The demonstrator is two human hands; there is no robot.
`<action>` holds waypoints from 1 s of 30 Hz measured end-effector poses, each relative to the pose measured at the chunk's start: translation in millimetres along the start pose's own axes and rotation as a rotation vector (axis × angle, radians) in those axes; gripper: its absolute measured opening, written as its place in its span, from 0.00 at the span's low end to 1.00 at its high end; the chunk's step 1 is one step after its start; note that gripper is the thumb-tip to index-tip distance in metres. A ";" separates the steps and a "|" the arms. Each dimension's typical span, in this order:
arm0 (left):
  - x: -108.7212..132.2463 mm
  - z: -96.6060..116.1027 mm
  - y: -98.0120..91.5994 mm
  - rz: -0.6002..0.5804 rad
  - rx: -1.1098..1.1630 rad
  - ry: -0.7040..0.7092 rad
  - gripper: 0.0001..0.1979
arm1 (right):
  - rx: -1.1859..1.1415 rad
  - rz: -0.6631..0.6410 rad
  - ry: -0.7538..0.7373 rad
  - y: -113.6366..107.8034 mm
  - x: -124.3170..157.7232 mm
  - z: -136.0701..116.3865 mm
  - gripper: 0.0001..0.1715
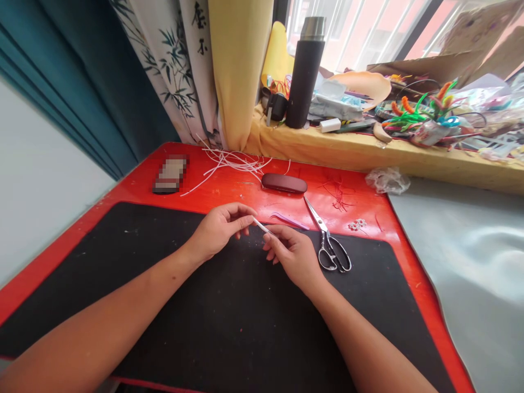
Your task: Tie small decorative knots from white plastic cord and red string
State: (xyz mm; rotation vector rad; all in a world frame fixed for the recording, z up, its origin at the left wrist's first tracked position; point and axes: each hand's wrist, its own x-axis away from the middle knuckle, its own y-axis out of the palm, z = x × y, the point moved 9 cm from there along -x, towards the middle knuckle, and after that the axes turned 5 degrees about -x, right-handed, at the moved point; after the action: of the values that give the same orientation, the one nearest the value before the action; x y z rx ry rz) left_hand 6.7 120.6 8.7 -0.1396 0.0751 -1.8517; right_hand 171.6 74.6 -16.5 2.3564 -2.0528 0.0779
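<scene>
A short, thin white stick-like piece [262, 225] is stretched between my two hands above the black mat [229, 322]. My left hand [223, 226] pinches its upper left end between thumb and fingertips. At the lower right end, the thumb and fingers of my right hand [292, 251] close on it. Whether it is a strip, a tube or a rod I cannot tell. Silver scissors [327, 240] lie just right of my right hand, blades pointing away. Purple tweezers [290, 220] rest beyond the hands, at the mat's far edge.
On the red table [229, 194] lie loose white strands [233, 161], a maroon case [284, 183], a blurred phone-like object [170, 173], red threads [339, 195] and small beaded pieces [357, 224]. A crumpled plastic bag [387, 180] sits right. A black thermos [305, 76] stands on the cluttered sill.
</scene>
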 end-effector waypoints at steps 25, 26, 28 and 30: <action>2.2 0.9 1.7 0.000 -0.035 0.028 0.14 | 0.098 0.004 -0.085 -1.6 1.9 -5.9 0.16; 2.8 1.0 3.0 -0.006 -0.036 0.027 0.14 | 0.100 0.003 -0.086 -1.6 2.1 -6.0 0.16; 3.6 0.8 5.9 -0.018 -0.027 0.024 0.14 | 0.105 0.005 -0.090 -1.7 2.4 -6.6 0.16; 3.7 -0.7 8.2 -0.026 -0.005 0.012 0.15 | 0.107 0.014 -0.094 -2.3 2.5 -7.7 0.15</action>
State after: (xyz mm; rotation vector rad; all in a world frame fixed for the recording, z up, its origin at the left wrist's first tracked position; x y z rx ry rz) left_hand 13.3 114.7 7.2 -0.1338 0.0863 -1.8786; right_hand 173.9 72.8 -8.6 2.4534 -2.1590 0.0808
